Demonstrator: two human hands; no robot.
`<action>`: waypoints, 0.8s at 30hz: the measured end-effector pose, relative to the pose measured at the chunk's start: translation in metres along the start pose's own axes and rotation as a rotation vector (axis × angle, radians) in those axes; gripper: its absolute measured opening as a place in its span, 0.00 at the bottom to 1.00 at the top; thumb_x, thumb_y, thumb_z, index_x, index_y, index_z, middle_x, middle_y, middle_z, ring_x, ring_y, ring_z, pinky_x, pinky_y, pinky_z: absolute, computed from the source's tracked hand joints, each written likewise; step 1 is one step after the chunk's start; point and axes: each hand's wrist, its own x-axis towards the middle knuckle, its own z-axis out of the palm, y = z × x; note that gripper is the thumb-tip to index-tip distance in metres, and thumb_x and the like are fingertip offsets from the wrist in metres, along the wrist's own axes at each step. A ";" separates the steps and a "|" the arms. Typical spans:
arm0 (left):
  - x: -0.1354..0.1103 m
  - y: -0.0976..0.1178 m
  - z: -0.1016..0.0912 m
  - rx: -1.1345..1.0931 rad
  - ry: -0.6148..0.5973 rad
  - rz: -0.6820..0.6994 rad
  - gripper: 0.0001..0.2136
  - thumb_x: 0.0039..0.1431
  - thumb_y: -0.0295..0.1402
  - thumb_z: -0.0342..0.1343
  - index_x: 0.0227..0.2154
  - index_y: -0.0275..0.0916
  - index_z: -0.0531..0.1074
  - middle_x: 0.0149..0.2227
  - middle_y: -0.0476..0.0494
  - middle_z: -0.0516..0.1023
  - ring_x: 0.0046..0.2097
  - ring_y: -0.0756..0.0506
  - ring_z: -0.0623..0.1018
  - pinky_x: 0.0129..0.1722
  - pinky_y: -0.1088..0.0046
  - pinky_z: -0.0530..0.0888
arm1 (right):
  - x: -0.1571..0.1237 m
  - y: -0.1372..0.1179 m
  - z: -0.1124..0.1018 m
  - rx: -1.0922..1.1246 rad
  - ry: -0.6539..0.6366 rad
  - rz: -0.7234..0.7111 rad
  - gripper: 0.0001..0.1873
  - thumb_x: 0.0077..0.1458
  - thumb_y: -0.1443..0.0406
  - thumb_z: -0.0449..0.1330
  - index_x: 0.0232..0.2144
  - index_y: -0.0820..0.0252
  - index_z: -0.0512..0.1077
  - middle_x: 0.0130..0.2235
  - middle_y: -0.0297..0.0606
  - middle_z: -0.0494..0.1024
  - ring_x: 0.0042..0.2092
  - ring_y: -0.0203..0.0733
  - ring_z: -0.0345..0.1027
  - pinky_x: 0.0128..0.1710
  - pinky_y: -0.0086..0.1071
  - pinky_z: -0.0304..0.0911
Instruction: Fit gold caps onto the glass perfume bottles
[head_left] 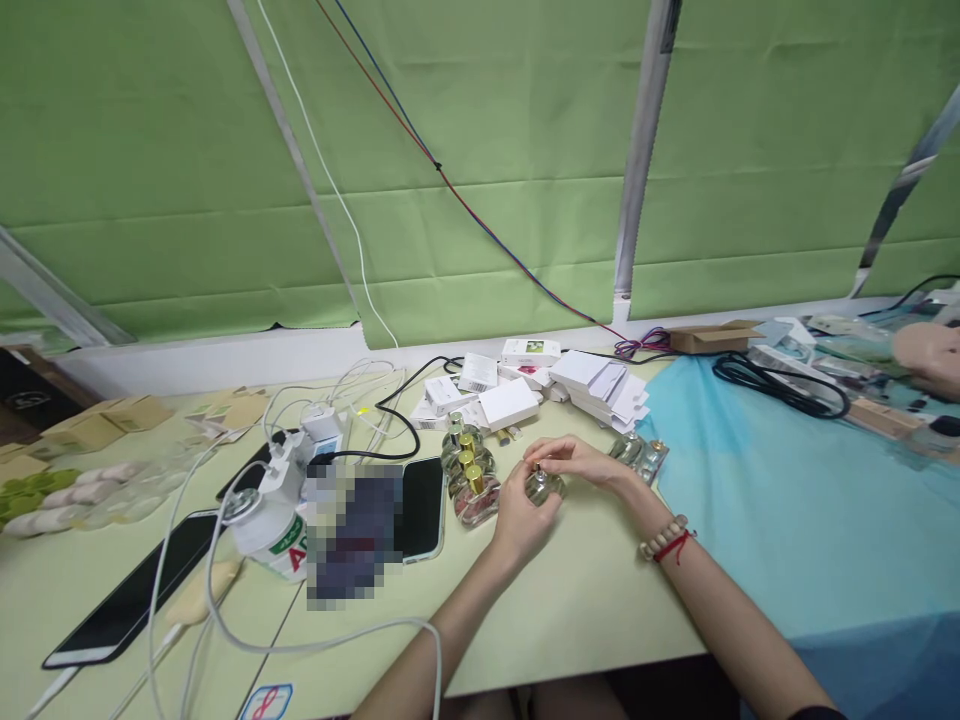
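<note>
A small clear glass perfume bottle (547,487) stands low over the table, with my left hand (521,517) wrapped round its left side. At its gold neck, the fingers of my right hand (577,460) are pinched together; they partly hide the top. Just left of my left hand is a row of perfume bottles (480,500) with gold caps, the nearest one pinkish. More glass bottles (637,455) lie beyond my right wrist, close to the blue cloth.
White cartons (510,403) and flat white boxes (600,385) are piled behind the bottles. Left of them are a phone (421,508), a white bottle (266,535), a tablet (142,590) and loose white cables. Blue cloth (757,490) covers the right side, with a coiled black cable (780,385) on it.
</note>
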 end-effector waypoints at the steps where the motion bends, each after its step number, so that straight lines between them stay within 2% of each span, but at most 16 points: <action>1: 0.000 0.000 0.000 -0.012 0.000 -0.003 0.18 0.44 0.26 0.52 0.42 0.33 0.68 0.42 0.42 0.74 0.44 0.46 0.73 0.46 0.69 0.68 | 0.000 0.001 -0.001 -0.010 -0.011 -0.010 0.12 0.46 0.61 0.66 0.35 0.59 0.78 0.43 0.40 0.72 0.42 0.35 0.67 0.44 0.29 0.62; 10: -0.001 0.000 -0.002 -0.098 -0.035 0.010 0.16 0.45 0.26 0.51 0.40 0.34 0.71 0.42 0.42 0.74 0.45 0.45 0.73 0.45 0.69 0.68 | -0.001 0.004 -0.006 -0.051 -0.014 0.054 0.12 0.40 0.63 0.69 0.31 0.62 0.78 0.42 0.40 0.70 0.39 0.33 0.66 0.38 0.27 0.63; 14: -0.001 0.000 -0.002 -0.050 -0.042 0.033 0.15 0.45 0.25 0.51 0.39 0.34 0.71 0.39 0.43 0.74 0.41 0.46 0.73 0.43 0.70 0.69 | 0.000 0.008 -0.007 -0.081 0.035 0.032 0.11 0.39 0.63 0.69 0.28 0.62 0.78 0.39 0.39 0.70 0.34 0.31 0.65 0.33 0.25 0.62; 18: -0.002 0.000 -0.002 -0.043 -0.063 0.039 0.17 0.45 0.24 0.51 0.42 0.35 0.70 0.42 0.43 0.74 0.43 0.45 0.73 0.44 0.70 0.69 | 0.000 0.009 -0.006 -0.126 0.051 0.008 0.11 0.38 0.64 0.70 0.27 0.63 0.77 0.38 0.39 0.69 0.30 0.28 0.62 0.27 0.24 0.58; 24: -0.002 -0.001 -0.002 -0.052 -0.071 0.051 0.18 0.44 0.23 0.51 0.42 0.35 0.69 0.42 0.42 0.74 0.44 0.45 0.73 0.46 0.69 0.68 | -0.001 0.005 -0.002 -0.148 0.053 0.015 0.13 0.36 0.64 0.71 0.26 0.64 0.76 0.39 0.39 0.68 0.30 0.29 0.61 0.29 0.25 0.58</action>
